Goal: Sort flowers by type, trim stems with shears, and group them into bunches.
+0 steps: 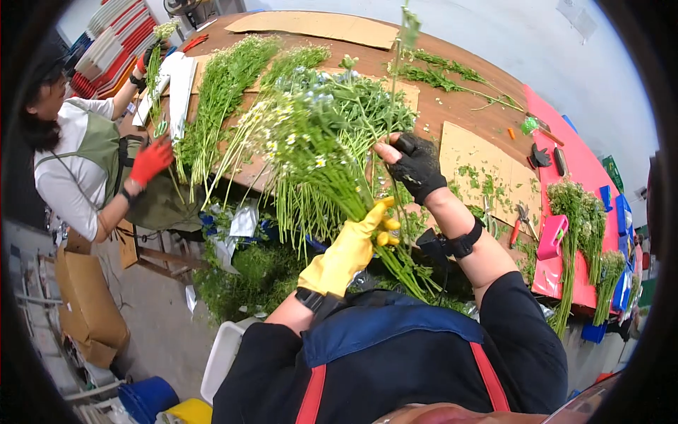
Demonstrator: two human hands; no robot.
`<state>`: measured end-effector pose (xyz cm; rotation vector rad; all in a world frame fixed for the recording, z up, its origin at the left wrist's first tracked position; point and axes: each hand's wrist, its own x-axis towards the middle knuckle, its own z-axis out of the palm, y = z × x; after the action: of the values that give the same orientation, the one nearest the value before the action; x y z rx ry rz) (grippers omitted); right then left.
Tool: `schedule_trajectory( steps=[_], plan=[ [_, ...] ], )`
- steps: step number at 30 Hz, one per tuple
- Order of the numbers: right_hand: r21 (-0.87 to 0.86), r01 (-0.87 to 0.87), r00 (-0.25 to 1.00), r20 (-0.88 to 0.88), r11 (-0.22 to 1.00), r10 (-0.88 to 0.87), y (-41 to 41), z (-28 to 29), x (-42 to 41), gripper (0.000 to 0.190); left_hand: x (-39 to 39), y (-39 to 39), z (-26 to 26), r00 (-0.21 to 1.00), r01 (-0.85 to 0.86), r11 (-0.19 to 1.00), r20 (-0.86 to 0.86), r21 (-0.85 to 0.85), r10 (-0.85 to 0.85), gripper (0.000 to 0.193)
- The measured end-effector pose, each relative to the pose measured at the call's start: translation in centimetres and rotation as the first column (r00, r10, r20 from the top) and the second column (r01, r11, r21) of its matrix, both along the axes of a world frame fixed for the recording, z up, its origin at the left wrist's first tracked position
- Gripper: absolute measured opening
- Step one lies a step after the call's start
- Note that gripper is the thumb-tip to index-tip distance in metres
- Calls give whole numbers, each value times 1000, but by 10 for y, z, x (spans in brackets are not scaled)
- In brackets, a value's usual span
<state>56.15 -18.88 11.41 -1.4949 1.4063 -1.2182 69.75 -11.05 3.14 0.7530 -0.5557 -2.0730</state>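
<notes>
My left hand, in a yellow rubber glove, grips a bunch of small white daisy-like flowers by the stems. The cut ends stick out below the fist, towards my apron. In a dirty black glove with bare fingertips, my right hand pinches a long single stem between thumb and fingers. That stem stands nearly upright, and its blurred top reaches the picture's upper rim. Behind the bunch lies a pile of pale blue flowers with broad leaves on the wooden table.
Pruning shears lie on leaf-strewn cardboard at the right. Finished-looking bunches hang over a pink board beside a pink tape dispenser. Leftwards, a co-worker in red gloves holds flowers near more stems. Cuttings lie below.
</notes>
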Motion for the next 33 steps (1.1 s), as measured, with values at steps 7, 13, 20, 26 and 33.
schedule_trajectory(
  steps=[7,13,20,26,33],
  plan=[
    [-287,-35,954,-294,957,-54,-2,-17,-7,28,-52,11,10,993,66,997,101,-50,-61,32],
    [-89,28,995,-92,996,-37,3,-20,-58,29,-71,16,8,973,127,988,202,-86,-108,44],
    [-306,264,964,53,915,-261,28,12,-149,23,-90,17,2,975,164,986,147,20,-165,55],
    [-305,33,920,-362,952,-148,84,-7,-197,17,-124,24,0,975,185,983,117,24,-186,57],
    [-124,-260,584,-810,958,54,137,-51,-213,22,-189,35,-11,980,182,983,81,-15,-181,52]
  ],
)
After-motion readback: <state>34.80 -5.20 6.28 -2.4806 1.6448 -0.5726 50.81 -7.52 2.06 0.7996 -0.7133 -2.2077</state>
